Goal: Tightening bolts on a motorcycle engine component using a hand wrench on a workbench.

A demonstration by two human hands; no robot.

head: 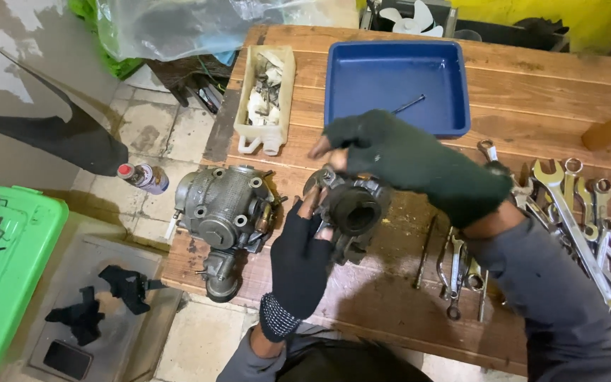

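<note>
Two hands: both in dark fingerless gloves, meeting over the middle of a wooden workbench (532, 106).
Left hand (298, 262): raised from below, fingers curled closed around the lower left side of a dark metal carburetor body (353, 210).
Right hand (408, 161): reaching in from the right, draped over the top of the same part, bare fingertips (319, 150) pinched at its upper left edge; closed grip, small piece between the fingertips too small to tell.
Carburetor body: held just above the bench, round open bore facing the camera, between the two hands.
Left of the hands: larger grey cast metal housing (226, 209) lying at the bench's left edge, apart from the held part.
Behind the hands: blue plastic tray (454, 92) with one thin dark rod (410, 104) inside; beside it, a pale narrow container (266, 95) of small parts.
Right of the hands: spread of wrenches (574, 212) lying flat on the bench, plus a long thin tool (424, 253) near the right forearm.
Floor at left: green plastic lid (15, 276), spray can (144, 177), dark rags (100, 304).
</note>
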